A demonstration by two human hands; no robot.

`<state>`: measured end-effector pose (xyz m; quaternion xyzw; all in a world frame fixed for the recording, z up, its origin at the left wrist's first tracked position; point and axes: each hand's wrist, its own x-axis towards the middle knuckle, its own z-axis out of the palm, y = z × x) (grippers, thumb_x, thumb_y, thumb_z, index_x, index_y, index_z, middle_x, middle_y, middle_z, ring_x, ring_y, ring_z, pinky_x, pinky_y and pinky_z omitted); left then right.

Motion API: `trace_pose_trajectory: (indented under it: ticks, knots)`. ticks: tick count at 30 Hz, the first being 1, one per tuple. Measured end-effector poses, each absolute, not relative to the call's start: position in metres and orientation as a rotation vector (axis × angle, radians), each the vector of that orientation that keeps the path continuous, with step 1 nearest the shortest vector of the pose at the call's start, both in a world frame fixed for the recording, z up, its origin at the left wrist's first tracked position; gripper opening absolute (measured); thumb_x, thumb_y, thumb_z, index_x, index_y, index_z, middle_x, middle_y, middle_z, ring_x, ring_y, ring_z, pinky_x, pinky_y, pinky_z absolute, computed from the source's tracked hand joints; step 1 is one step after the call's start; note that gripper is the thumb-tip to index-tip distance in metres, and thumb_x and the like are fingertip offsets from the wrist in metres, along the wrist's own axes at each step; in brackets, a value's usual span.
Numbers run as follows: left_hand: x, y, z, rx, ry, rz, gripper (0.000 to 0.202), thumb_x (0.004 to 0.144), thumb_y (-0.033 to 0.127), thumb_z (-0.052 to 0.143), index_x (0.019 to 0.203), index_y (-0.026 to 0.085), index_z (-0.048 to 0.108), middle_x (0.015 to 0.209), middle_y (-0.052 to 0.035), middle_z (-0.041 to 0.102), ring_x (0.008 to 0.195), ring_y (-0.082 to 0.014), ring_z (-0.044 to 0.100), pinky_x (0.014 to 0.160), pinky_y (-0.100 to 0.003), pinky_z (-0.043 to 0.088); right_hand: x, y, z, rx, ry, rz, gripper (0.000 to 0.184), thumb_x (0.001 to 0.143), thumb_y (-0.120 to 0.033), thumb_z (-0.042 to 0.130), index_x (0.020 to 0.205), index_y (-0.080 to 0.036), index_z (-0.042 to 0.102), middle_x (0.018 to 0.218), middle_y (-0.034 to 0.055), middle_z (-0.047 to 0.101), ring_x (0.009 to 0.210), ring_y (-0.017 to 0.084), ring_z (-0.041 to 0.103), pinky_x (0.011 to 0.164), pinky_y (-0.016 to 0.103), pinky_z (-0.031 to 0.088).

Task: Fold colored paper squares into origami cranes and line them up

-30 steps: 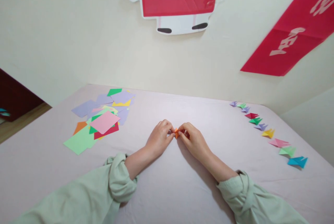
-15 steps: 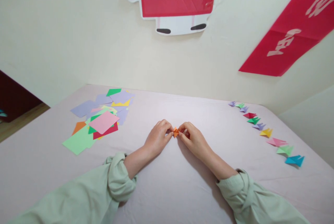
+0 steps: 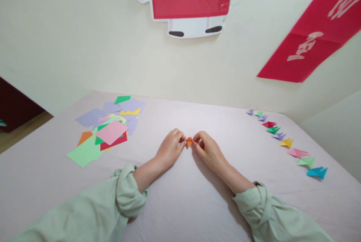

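A small folded orange paper figure (image 3: 190, 142) is held between my two hands, over the middle of the table. My left hand (image 3: 170, 147) pinches its left side between thumb and fingertips. On the other side, my right hand (image 3: 208, 148) pinches the right edge in the same way. The figure has pointed tips at its top and bottom; its outer edges are hidden by my fingertips.
A loose pile of coloured paper sheets (image 3: 113, 132) lies at the left on the pale cloth-covered table (image 3: 180, 204). Along the right runs a slanting row of several folded paper figures (image 3: 298, 153). A wall (image 3: 180, 69) with red decorations rises behind.
The orange paper figure has turned slightly between my fingers and shows a flatter, pointed face. Both hands keep their pinch and have barely moved.
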<state>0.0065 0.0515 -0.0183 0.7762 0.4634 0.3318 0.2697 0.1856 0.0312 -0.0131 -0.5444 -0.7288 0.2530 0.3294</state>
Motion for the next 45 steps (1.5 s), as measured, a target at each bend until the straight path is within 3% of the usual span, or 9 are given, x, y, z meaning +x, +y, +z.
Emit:
trace_pose_trajectory:
  ticks: [6, 32, 40, 45]
  knots:
    - [0.0068, 0.0518, -0.0198, 2.002, 1.219, 0.970, 0.010, 0.082, 0.011, 0.054, 0.076, 0.018, 0.056, 0.088, -0.0023, 0.055, 0.088, -0.0173, 0.054, 0.080, -0.031, 0.044, 0.1848, 0.0303, -0.0127, -1.459, -1.911, 0.675, 0.003, 0.084, -0.024, 0.055, 0.086, -0.022, 0.056, 0.082, -0.0006, 0.060, 0.065, 0.013, 0.052, 0.061, 0.025, 0.038]
    - [0.0065, 0.0505, -0.0169, 2.025, 1.171, 0.964, 0.013, 0.081, 0.016, 0.060, 0.069, 0.018, 0.062, 0.082, -0.0014, 0.057, 0.084, -0.0162, 0.055, 0.077, -0.029, 0.043, 0.1857, 0.0320, -0.0118, -1.407, -1.928, 0.713, 0.014, 0.085, -0.016, 0.049, 0.080, -0.020, 0.061, 0.075, -0.0001, 0.060, 0.067, 0.014, 0.052, 0.063, 0.025, 0.038]
    - [0.0062, 0.0512, -0.0185, 1.986, 1.080, 0.975, 0.017, 0.082, 0.012, 0.050, 0.090, 0.020, 0.063, 0.092, -0.0034, 0.060, 0.091, -0.0169, 0.056, 0.080, -0.029, 0.047, 0.1893, 0.0320, -0.0136, -1.348, -1.976, 0.544, 0.016, 0.084, -0.012, 0.048, 0.089, -0.022, 0.060, 0.085, 0.0009, 0.058, 0.073, 0.015, 0.052, 0.066, 0.026, 0.038]
    - [0.0079, 0.0513, -0.0181, 1.881, 1.116, 1.013, 0.022, 0.078, 0.007, 0.046, 0.088, 0.019, 0.061, 0.091, -0.0019, 0.063, 0.087, -0.0153, 0.058, 0.079, -0.028, 0.047, 0.1889, 0.0312, -0.0121, -1.327, -2.005, 0.532, 0.017, 0.086, -0.013, 0.047, 0.090, -0.023, 0.060, 0.086, 0.0016, 0.058, 0.074, 0.015, 0.053, 0.067, 0.026, 0.038]
